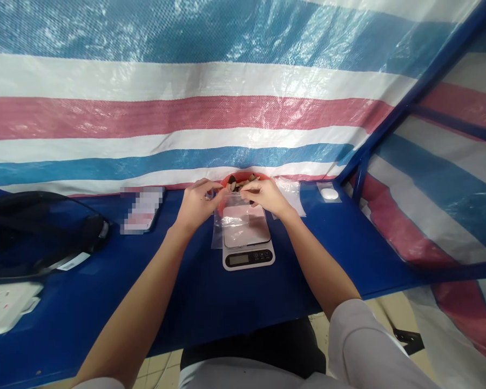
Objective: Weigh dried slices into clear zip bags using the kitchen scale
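Observation:
A clear plastic bag (230,224) hangs by its top edge over a white digital kitchen scale (249,257). Its upper left is pinched by my left hand (202,197), its upper right by my right hand (265,195). Both sets of fingers are closed on the bag's edge. The scale's pinkish square plate (261,224) shows partly through the film. Just behind my hands is a red-orange bowl (263,175) holding brown, dried-looking pieces (243,182), partly hidden by my fingers. Whether anything is inside the bag I cannot tell.
More clear bags (289,194) lie right of the bowl, with a white oval object (329,193) beyond. At left are a phone (143,210), a black strapped item (93,232) and a white power strip (10,305). Striped sheeting (186,116) rises behind the blue table (198,302).

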A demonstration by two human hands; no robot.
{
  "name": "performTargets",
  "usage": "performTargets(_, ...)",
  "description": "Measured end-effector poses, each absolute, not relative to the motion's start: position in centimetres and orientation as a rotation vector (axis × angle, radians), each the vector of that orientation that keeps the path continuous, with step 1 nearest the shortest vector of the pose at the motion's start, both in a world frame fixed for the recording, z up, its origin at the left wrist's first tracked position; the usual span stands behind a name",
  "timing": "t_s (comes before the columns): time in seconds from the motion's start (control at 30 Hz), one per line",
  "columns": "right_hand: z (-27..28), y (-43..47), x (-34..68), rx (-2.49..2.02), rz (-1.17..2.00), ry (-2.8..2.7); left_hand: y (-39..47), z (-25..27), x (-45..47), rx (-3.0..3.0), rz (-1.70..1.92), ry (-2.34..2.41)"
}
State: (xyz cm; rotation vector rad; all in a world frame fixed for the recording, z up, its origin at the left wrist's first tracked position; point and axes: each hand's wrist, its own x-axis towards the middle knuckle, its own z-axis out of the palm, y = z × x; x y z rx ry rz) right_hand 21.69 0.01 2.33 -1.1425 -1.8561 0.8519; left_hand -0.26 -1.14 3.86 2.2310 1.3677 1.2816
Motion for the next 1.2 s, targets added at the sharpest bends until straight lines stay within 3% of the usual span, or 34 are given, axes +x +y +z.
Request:
performTargets(0.1,2.7,0.0,21.6,-1.170,0.725,-1.893,-1.3,3.9,0.5,2.187,1.097,1.470)
performTargets(0.23,3.5,-0.7,21.4,-1.122,0.608,-2.013,-0.7,3.0,0.9,1.700,0.859,1.423)
performTargets(0.5,3.4,-0.5,21.9,-1.015,0.648,-2.128,-0.1,2.4,0.6,1.173,0.850,1.215)
performTargets(0.67,3.6,-0.2,21.4,-1.092,0.773,-2.129,-0.2,2.0,0.7,1.188,0.903,1.145)
performTargets(0.97,4.1,0.1,20.9,-1.268,0.698,-2.138,-0.4,2.1,0.0,1.589,0.924,1.196)
performTargets(1.2,4.5,0.2,22.4,-1.286,1.017,-1.976,-0.5,2.0,-0.1,2.044,0.987,1.405)
